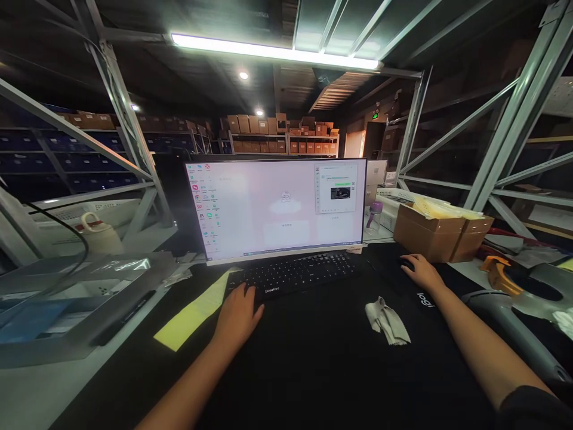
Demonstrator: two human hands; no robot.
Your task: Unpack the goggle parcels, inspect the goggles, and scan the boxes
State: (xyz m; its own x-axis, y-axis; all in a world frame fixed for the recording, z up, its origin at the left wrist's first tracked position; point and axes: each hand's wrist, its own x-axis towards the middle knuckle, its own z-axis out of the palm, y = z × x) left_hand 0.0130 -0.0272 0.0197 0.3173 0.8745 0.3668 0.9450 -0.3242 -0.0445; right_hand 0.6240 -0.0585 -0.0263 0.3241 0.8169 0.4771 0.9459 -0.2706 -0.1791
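With the keyboard (pixel 304 272) as the dial's centre: screen (pixel 268 209) at twelve, mouse (pixel 406 263) at three, cloth (pixel 387 322) at four, paper (pixel 192 313) towards eight, box (pixel 427 236) between two and three. For good handling of keys and mouse, tap lightly with the fingertips and keep the wrist level. Steer the mouse with small moves of the fingers and wrist, elbow loose, keeping clear of the box and off the cloth. Best to watch the screen and glance down only for placing a finger.

Left hand (pixel 236 313): palm down over the near left corner of the keyboard, at eight, fingers gently bent and released, grasping nothing, thumb spread towards one. Cannot tell whether pressing any key. Forearm slanting in from between seven and eight, just beside the paper, above the black mat (pixel 313 370). Right hand (pixel 423 273): palm down, fingers draped around the mouse in a light grasp, pointing towards ten. Mouse mostly hidden beneath. Forearm stretched in from four, nearly straight, crossing the mat beside the "logi" lettering, dark sleeve (pixel 537 409) at the bottom.
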